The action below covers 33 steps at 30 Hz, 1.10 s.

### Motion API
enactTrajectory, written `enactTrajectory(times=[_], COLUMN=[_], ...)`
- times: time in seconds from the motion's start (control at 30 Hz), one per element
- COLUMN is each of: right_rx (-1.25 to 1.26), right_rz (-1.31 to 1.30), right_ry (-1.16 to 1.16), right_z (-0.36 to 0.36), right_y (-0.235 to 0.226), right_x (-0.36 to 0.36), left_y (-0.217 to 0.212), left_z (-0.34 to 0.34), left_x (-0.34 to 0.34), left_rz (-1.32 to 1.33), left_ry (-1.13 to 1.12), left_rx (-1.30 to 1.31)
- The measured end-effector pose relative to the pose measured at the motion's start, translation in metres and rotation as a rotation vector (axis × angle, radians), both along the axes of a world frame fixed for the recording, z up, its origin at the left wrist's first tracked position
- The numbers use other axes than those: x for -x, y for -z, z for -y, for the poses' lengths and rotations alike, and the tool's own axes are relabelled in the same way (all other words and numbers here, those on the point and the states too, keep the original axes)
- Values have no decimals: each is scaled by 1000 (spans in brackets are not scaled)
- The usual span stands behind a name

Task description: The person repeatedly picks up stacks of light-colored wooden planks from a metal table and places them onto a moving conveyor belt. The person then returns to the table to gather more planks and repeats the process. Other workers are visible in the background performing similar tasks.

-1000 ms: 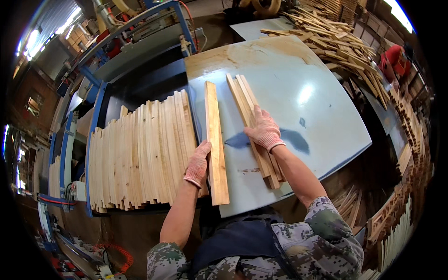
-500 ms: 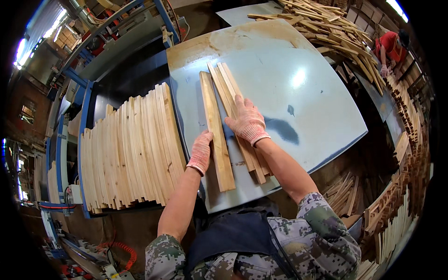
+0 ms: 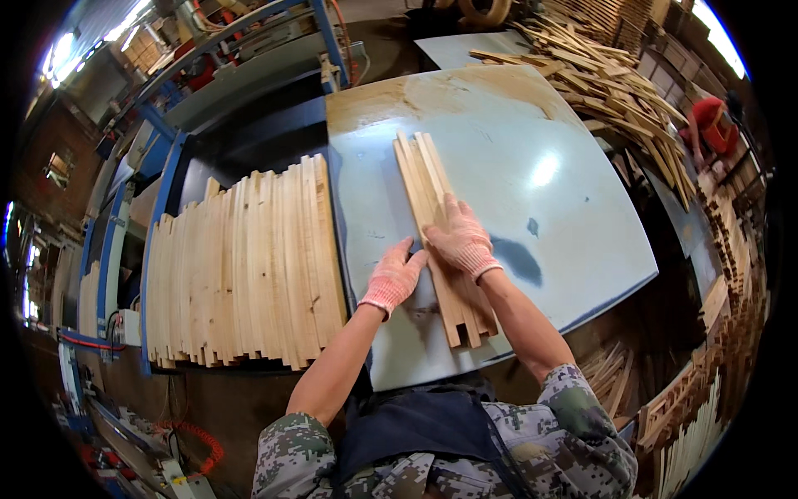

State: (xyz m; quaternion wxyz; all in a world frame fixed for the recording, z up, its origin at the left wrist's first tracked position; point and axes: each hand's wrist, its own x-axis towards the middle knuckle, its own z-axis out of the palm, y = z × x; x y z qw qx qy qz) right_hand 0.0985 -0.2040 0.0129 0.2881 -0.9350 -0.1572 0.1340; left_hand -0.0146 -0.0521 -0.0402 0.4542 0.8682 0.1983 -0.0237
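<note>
Several pale wooden strips (image 3: pixel 439 237) lie lengthwise in a close bundle on the blue-grey metal tabletop (image 3: pixel 582 241). Resting on top of them, toward their right side, is my right hand (image 3: pixel 461 239) in a pinkish knit glove, its fingers stretched out and its thumb spread leftward across the wood. My left hand (image 3: pixel 395 276), gloved alike, is at the bundle's left edge. Its fingers and thumb are apart and hold nothing. The thumb tip comes close to the leftmost strip; I cannot tell whether it touches.
Left of the tabletop, a row of upright-laid wooden strips (image 3: pixel 249 270) fills a dark bed in a blue machine frame (image 3: pixel 164 187). A heap of loose strips (image 3: pixel 619 91) is at the far right. Beyond it a person in red (image 3: pixel 711 129) bends over stacked wood (image 3: pixel 723 216).
The separate left strip has been moved right against the others, and they now sit together. My left hand has come off it, its fingers spreading. The view has shifted slightly.
</note>
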Motion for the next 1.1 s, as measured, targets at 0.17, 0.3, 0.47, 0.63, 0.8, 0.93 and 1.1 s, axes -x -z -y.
enactTrajectory(times=[0.17,0.3,0.47,0.63,0.8,0.93,1.1], right_rx=[-37,-264,-341,-189,-243,-138,-415], right_rz=[248,107,-156,-147,-52,77,-15], right_ry=[-81,-303,-378,-315,-294,-226,-158], right_z=[-17,-57,-109,-162,-204,-228,-232], right_y=[-6,-19,9,38,64,62,82], right_x=[11,26,32,53,73,97,99], left_y=[-41,-27,-26,-16,-51,-83,-102], left_z=[-50,-135,-269,-407,-523,-597,-637], left_x=[71,155,273,398,487,536,560], left_rz=[133,343,499,122,-400,-514,-608], left_ry=[-133,-390,-740,-1042,-1174,-1224,-1171], left_rx=[361,347,15,-559,-880,-898,-829])
